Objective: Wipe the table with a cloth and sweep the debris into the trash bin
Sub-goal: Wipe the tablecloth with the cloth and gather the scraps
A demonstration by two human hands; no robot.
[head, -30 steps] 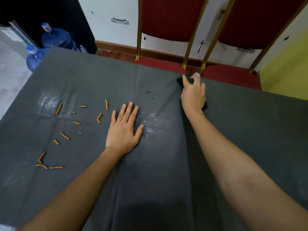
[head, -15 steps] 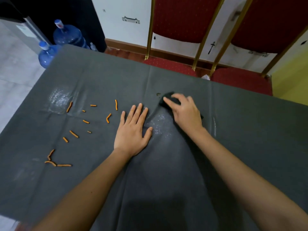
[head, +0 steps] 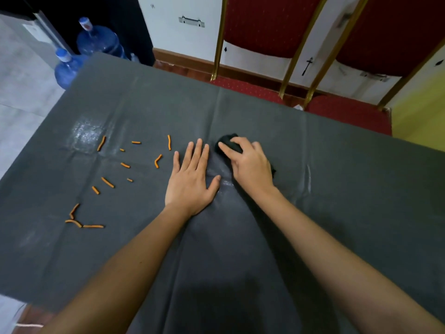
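Note:
A dark grey covering lies over the table (head: 337,189). My right hand (head: 250,165) presses a bunched black cloth (head: 226,142) onto it near the middle; most of the cloth is hidden under the palm. Just to the left, my left hand (head: 191,179) rests flat with fingers spread, holding nothing. Several orange stick-shaped crumbs (head: 108,182) are scattered over the left part of the table, left of my left hand. Wet streaks shine between my two hands. No trash bin is in view.
Two red chairs with gold frames (head: 269,32) stand behind the far edge. Two blue water jugs (head: 98,42) sit on the floor at the far left corner. A wet patch (head: 84,133) glistens near the crumbs.
My right hand has dragged the cloth from the far table edge back toward the middle, ending beside my left hand. The left hand has stayed flat in place.

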